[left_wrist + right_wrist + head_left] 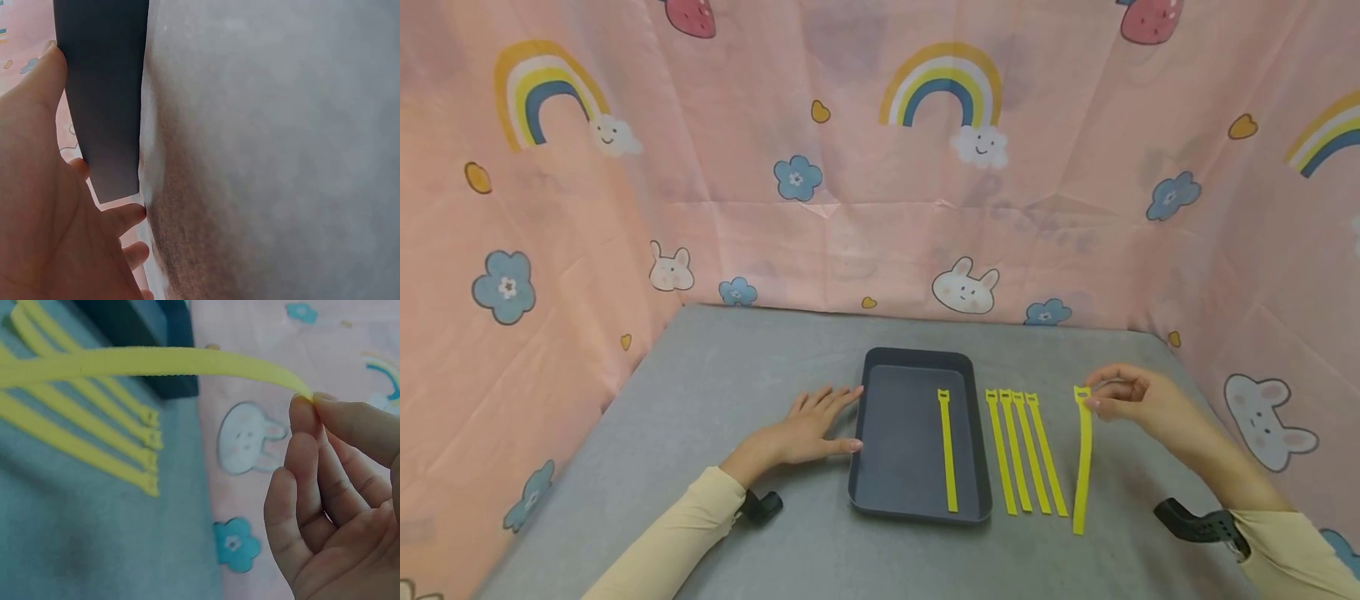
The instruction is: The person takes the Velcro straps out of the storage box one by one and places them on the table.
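Note:
My right hand [1131, 398] pinches a yellow cable tie [1082, 467] near its slotted head, between thumb and forefinger. The tie hangs down above the table; in the right wrist view its strap [169, 360] bows out from the fingertips. Spread fingers of my left hand [801, 432] touch the left side of a dark grey tray [898, 450]. The left wrist view shows that hand [44, 206] against the tray's outer wall [103, 94]. One yellow cable tie [948, 454] lies lengthwise inside the tray, toward its right side.
Several more yellow cable ties [1026, 454] lie side by side on the grey table [760, 350], just right of the tray, heads toward the back. Pink patterned cloth [865, 242] stands behind the table and along both sides.

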Action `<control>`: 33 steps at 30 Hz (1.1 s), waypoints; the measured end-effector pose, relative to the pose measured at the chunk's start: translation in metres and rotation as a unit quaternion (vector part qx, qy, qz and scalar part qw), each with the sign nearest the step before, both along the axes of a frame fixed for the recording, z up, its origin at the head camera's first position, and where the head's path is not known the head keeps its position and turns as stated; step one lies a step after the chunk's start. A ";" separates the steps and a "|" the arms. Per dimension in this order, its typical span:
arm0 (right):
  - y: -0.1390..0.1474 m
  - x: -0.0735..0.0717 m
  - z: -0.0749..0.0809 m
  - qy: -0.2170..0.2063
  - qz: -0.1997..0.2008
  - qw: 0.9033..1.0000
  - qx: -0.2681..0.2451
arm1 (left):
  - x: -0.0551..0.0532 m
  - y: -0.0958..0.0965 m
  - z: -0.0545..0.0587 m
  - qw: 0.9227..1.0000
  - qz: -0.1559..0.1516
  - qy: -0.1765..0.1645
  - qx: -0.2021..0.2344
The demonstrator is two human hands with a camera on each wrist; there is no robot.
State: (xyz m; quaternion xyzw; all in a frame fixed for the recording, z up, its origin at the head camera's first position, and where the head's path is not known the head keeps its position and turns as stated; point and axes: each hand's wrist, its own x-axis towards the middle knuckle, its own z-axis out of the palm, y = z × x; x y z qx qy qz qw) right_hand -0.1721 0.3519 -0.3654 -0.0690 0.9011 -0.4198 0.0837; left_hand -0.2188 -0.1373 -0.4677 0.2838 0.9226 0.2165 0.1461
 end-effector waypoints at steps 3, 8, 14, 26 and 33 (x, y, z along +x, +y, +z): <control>0.005 -0.005 -0.012 -0.005 -0.003 1.000 -0.004 | -0.001 0.000 0.000 1.000 0.001 0.002 -0.001; 0.013 -0.016 -0.033 -0.012 -0.002 1.000 -0.002 | 0.000 -0.001 -0.002 1.000 0.001 0.000 -0.006; 0.014 -0.033 -0.057 -0.011 -0.004 1.000 0.012 | 0.000 -0.001 -0.003 1.000 0.006 0.000 -0.005; 0.010 -0.056 -0.082 0.001 -0.005 0.999 0.043 | 0.000 -0.001 -0.002 1.000 -0.001 -0.001 -0.005; 0.009 -0.066 -0.089 0.017 -0.015 0.997 0.068 | 0.000 0.000 0.000 1.000 0.000 0.002 0.000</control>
